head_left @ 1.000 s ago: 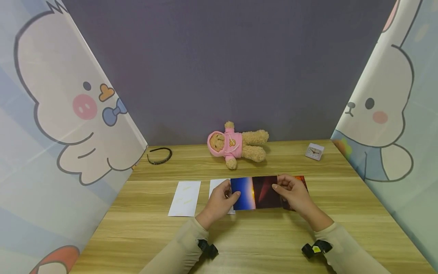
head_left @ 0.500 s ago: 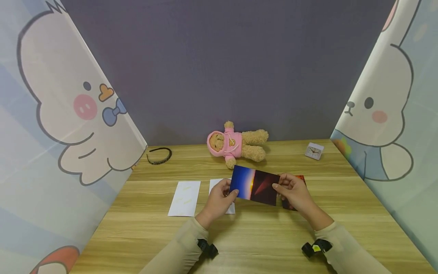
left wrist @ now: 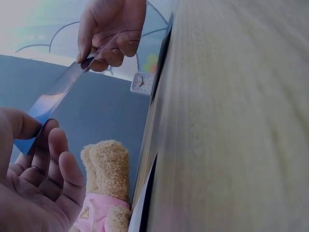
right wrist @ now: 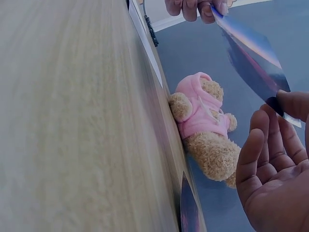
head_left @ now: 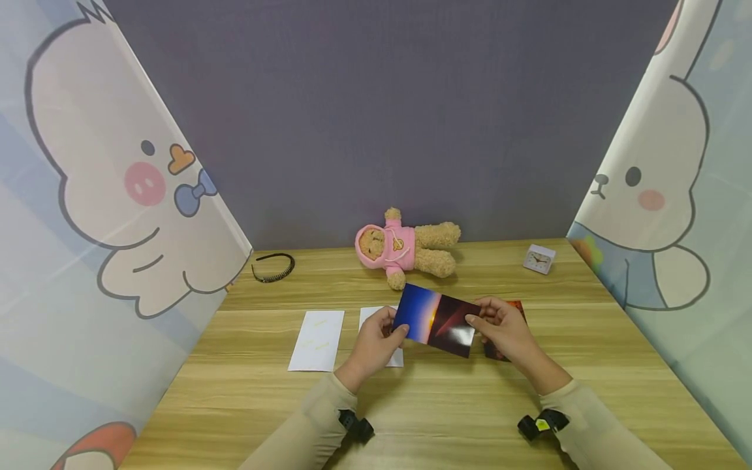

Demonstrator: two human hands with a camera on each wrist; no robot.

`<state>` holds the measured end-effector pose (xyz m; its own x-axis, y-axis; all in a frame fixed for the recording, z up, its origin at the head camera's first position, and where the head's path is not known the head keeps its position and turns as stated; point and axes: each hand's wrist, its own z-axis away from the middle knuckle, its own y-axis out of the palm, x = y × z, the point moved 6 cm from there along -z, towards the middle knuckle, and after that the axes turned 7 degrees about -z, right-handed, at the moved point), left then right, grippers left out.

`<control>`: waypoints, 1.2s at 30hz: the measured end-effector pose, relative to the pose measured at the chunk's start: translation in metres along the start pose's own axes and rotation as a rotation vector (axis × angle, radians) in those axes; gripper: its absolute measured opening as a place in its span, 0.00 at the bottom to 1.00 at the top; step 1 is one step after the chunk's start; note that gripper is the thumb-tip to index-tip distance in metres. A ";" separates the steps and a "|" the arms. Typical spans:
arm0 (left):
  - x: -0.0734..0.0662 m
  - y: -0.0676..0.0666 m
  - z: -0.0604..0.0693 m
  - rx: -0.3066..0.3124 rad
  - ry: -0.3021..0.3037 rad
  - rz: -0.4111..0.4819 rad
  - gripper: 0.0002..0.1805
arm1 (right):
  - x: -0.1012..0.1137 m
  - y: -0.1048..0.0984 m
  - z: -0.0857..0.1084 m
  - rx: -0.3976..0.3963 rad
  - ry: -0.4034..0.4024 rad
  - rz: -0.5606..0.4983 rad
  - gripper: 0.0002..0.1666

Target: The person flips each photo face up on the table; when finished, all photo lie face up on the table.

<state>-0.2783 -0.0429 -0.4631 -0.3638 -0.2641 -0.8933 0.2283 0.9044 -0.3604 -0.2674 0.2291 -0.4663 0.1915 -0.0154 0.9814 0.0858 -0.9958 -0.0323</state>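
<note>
Between both hands, above the table, is a glossy printed card (head_left: 418, 316), blue at its left end and dark red at its right. My left hand (head_left: 376, 339) pinches the blue end between thumb and fingers. The dark end is pinched the same way by my right hand (head_left: 504, 328). The card slants, its right end lower, and a bright reflection shows on the dark part. Beneath the right hand lies a dark red card (head_left: 517, 305), partly covered. A white card (head_left: 398, 358) on the table is partly hidden behind the left hand.
Another white card (head_left: 317, 341) lies on the wooden table (head_left: 435, 418) at the left. Along the back are a black headband (head_left: 275, 267), a teddy bear (head_left: 401, 248) in a pink hoodie lying on its side, and a small white clock (head_left: 539, 260). Printed panels flank the table.
The held card has gone from nearly level to slanted, its blue end up and its dark end down. A reflection has appeared on the dark part. Both hands stay almost in place.
</note>
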 end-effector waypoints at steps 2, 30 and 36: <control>0.000 0.000 0.000 -0.001 0.008 0.008 0.04 | 0.001 0.000 0.000 0.012 -0.028 0.013 0.19; 0.002 0.000 0.000 -0.019 0.019 0.025 0.03 | 0.001 0.008 0.003 0.132 -0.083 0.158 0.10; 0.001 0.000 0.000 -0.013 0.033 0.032 0.05 | 0.000 0.008 0.004 0.128 -0.068 0.145 0.10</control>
<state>-0.2785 -0.0432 -0.4634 -0.3860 -0.2242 -0.8949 0.2283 0.9166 -0.3282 -0.2631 0.2210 -0.4668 0.2757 -0.1475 0.9499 0.1757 -0.9638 -0.2007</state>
